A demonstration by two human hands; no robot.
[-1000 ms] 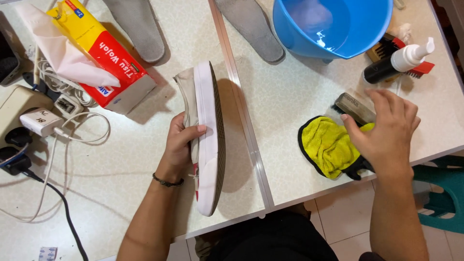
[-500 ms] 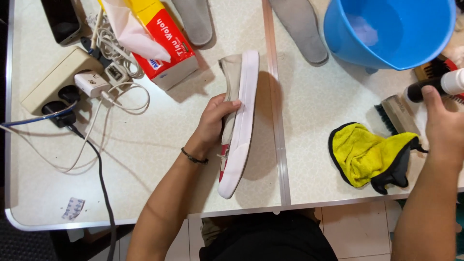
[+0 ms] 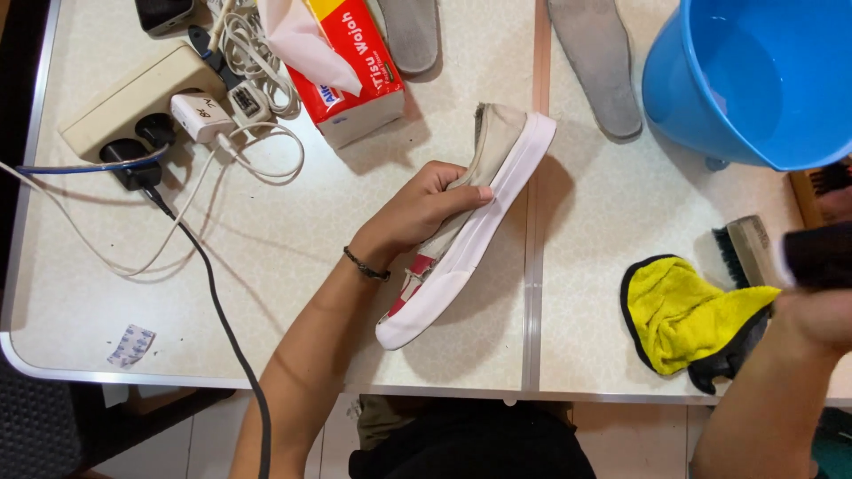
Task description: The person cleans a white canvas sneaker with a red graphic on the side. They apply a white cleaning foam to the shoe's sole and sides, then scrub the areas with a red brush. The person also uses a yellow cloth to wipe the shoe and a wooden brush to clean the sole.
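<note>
Left hand point(image 3: 417, 213) steadies a white-soled shoe point(image 3: 470, 232) on its side — right hand point(image 3: 821, 315) blurred, lifting something dark.

Single head-worn view, looking almost straight down onto the worktop point(image 3: 266, 266) from close above. Near edge of the worktop along the bottom, far side cut off at the top. Both forearms entering from below, right one blurred at the frame edge.

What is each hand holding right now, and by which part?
The left hand grips the shoe on its edge by the canvas upper, near mid-length. The right hand holds something dark and blurred; what it is cannot be told.
</note>
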